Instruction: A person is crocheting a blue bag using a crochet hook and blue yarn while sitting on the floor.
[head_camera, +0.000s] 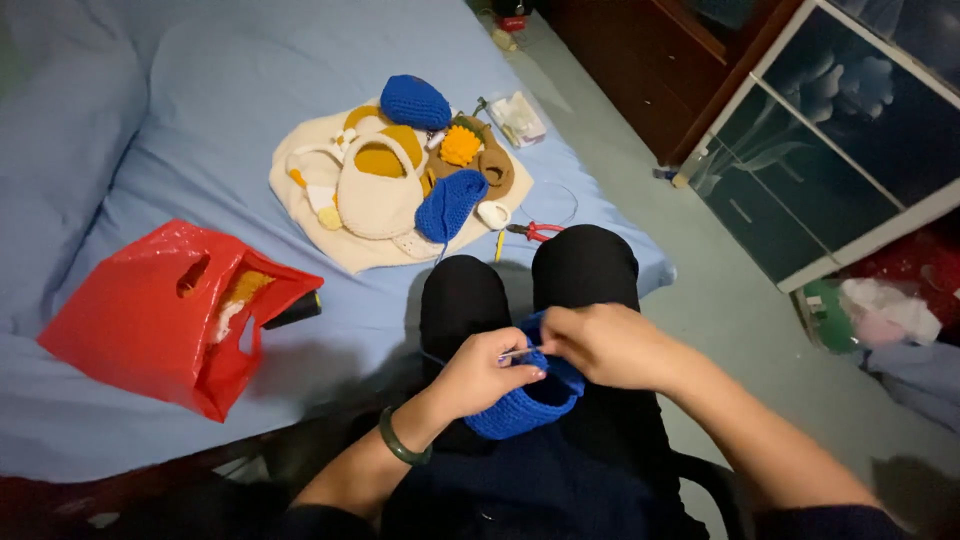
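Lying near the left edge of the blue-sheeted bed (150, 150): crinkled red plastic carrier bag (165, 315), mouth gaping toward the right, yellow and white yarn showing inside, a dark cylindrical object (293, 311) poking out at its right side.

Spread farther right, toward the bed's far edge: cream crocheted mat (300, 205) carrying a heap of crochet pieces, among them a cream crocheted handbag (375, 195) with a looped handle, a round blue crocheted cap-shaped piece (414, 101) at the top, a yellow crocheted flower (460, 146) on a brown piece, and a second blue crocheted piece (450, 205) drooping over the mat's near side. Just beyond the heap, a small clear plastic packet (516, 117). Just off the mat's right corner, red-handled pliers (533, 231) flat on the sheet.

Resting in the lap, across two black-trousered knees (520, 285) at the bed's near edge: blue crocheted bowl-shaped piece (525, 405), open side up. Left hand (483, 372), green bangle (400, 443) at the wrist, closed on the piece's near rim, fingers curled over it. Right hand (605, 345) pinched on a thin silver crochet hook (520, 351), tip pointing left toward the left thumb, hands almost touching above the rim.

Standing on the floor at far right: dark glass-fronted cabinet (830, 150) with pale frame, crumpled bags (880, 310) beside it.
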